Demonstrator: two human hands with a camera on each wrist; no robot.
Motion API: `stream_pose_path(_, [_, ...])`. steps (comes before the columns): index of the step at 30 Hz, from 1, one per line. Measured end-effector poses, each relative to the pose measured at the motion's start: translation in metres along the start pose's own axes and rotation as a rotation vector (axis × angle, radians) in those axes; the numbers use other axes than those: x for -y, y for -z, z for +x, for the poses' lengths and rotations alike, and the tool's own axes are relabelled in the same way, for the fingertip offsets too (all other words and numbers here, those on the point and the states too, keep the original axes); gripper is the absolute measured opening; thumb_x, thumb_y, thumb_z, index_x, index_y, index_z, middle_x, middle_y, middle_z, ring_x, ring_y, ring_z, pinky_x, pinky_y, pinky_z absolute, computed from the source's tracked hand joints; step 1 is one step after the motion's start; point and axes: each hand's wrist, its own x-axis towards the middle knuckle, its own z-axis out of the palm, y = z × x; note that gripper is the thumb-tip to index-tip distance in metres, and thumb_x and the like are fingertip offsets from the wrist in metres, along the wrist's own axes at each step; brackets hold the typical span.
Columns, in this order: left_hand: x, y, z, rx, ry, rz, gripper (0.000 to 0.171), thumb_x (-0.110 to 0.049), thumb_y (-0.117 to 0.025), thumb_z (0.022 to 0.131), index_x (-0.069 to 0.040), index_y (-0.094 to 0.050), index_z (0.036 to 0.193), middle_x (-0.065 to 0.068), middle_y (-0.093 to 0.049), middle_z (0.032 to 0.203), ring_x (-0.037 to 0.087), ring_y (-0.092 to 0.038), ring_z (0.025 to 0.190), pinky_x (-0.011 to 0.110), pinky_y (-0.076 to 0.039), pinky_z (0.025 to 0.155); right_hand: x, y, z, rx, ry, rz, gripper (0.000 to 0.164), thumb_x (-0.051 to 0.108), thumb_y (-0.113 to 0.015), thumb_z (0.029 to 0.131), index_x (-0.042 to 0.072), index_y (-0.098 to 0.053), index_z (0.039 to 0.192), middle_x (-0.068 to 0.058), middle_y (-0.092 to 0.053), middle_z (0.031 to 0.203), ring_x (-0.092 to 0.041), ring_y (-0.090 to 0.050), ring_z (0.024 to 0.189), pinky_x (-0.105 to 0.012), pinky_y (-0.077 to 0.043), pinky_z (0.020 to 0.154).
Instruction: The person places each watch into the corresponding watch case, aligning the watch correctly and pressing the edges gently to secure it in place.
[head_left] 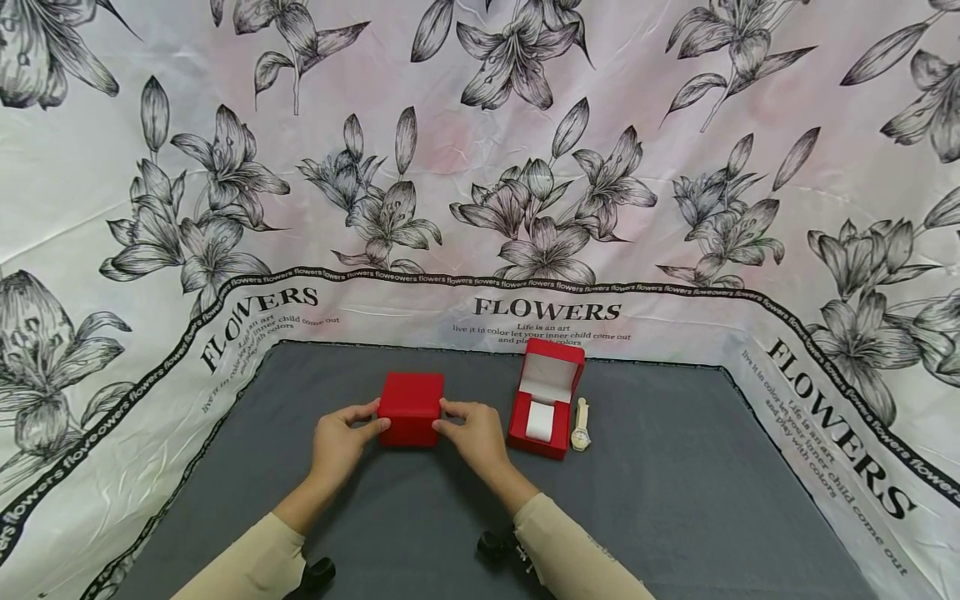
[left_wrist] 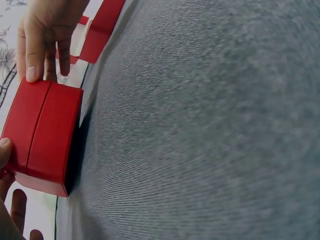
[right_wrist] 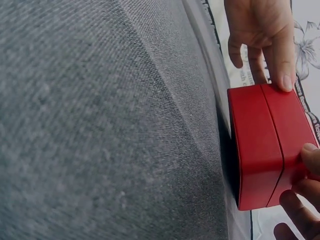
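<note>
A closed red watch box [head_left: 410, 410] with a seam around its sides sits between my two hands. My left hand [head_left: 341, 442] grips its left side, thumb at the front and fingers behind. On the opposite side my right hand [head_left: 474, 433] holds it the same way. Thumbs press near the seam, on the lid half, as the right wrist view shows on the red box [right_wrist: 257, 145]. The underside of the box is hidden, and a dark shadow lies along its base in both wrist views.
To the right stands an open red box [head_left: 557, 446] with a white cushion [head_left: 540, 420] inside and its lid raised. A wristwatch [head_left: 581, 427] with a pale strap lies beside it. Grey cloth [head_left: 675, 483] covers the table, and a flower-printed sheet [head_left: 420, 317] rises behind.
</note>
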Motion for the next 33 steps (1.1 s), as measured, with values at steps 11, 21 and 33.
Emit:
stream_pose_path(11, [0.004,0.0,-0.006,0.01,0.001,-0.004,0.043,-0.023,-0.089,0.081,-0.008,-0.077,0.119,0.006,-0.073,0.124,0.028,-0.06,0.13,0.05,-0.045,0.108,0.0,0.001,-0.005,0.017,0.02,-0.009,0.043,0.024,-0.085,0.085,0.012,-0.075,0.125,-0.003,-0.076,0.118,-0.021,-0.072,0.111,-0.039,-0.058,0.089])
stream_pose_path(21, [0.007,0.001,-0.01,0.033,0.003,0.011,0.042,-0.025,-0.087,0.082,-0.01,-0.077,0.12,0.004,-0.073,0.126,0.027,-0.06,0.129,0.048,-0.046,0.107,-0.002,0.002,-0.007,0.062,0.007,-0.036,0.042,0.027,-0.083,0.087,0.014,-0.074,0.126,0.001,-0.075,0.12,-0.019,-0.071,0.113,-0.038,-0.058,0.092])
stream_pose_path(33, [0.004,0.006,-0.012,0.066,-0.04,0.106,0.034,-0.021,-0.082,0.089,-0.011,-0.075,0.121,0.0,-0.071,0.13,0.024,-0.062,0.116,0.046,-0.046,0.101,0.003,0.016,-0.012,0.2,0.063,-0.12,0.051,0.028,-0.079,0.091,0.016,-0.066,0.139,-0.003,-0.069,0.134,-0.025,-0.063,0.122,-0.046,-0.053,0.1])
